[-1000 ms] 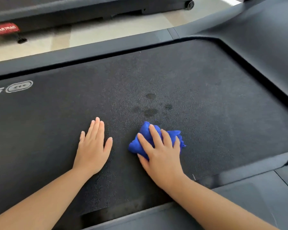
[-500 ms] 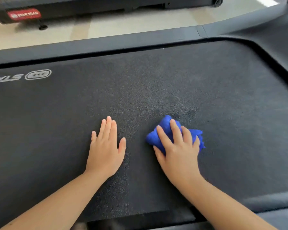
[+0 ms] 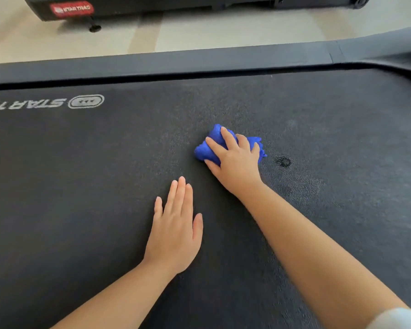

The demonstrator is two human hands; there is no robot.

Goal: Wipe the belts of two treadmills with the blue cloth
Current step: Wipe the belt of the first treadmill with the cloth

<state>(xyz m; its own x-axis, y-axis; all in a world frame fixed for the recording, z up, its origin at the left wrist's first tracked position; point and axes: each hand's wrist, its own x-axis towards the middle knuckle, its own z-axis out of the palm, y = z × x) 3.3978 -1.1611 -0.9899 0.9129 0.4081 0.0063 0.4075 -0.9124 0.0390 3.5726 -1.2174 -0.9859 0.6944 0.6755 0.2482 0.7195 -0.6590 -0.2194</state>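
The black treadmill belt fills most of the view, with a white logo printed at its far left. A bunched blue cloth lies on the belt near its middle. My right hand lies on top of the cloth, fingers curled over it and pressing it to the belt. My left hand rests flat on the belt, fingers straight, nearer to me and left of the cloth. A dark wet spot sits just right of the cloth.
The belt's far side rail runs across the top, curving into the treadmill's housing at the right. Beyond a strip of pale floor stands a second treadmill with a red label.
My right hand has pushed the cloth away from me across the belt, over the wet spots. My left hand stays flat in place. The camera has moved forward.
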